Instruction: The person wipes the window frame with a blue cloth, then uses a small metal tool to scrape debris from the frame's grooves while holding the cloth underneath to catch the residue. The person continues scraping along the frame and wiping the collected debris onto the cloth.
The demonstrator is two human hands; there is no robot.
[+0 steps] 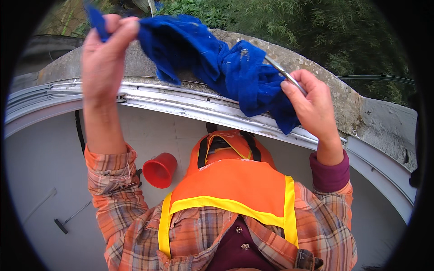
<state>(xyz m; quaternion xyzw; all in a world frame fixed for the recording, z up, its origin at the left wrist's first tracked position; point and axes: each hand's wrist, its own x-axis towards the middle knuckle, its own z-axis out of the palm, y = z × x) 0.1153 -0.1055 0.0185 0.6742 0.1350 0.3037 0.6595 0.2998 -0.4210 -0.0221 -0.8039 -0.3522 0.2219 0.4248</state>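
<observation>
A bunched blue cloth (190, 49) stretches between my two hands above the window sill. My left hand (106, 61), slightly blurred, is raised at the upper left and pinches one end of the cloth, with a blue tip sticking out past the fingers. On the right, my right hand (313, 101) grips a thin metal rod (281, 68) between thumb and fingers. The rod's far end runs into the bunched cloth, so what it joins is hidden. Part of the cloth hangs down beside my right fingers, over the window track.
A white metal window track (181, 98) curves across in front of me, with a rough concrete ledge (140, 67) beyond it. Green plants (280, 22) grow outside. On the floor stand a red bucket (160, 170) and, farther left, a long-handled tool (77, 213) with a dark head.
</observation>
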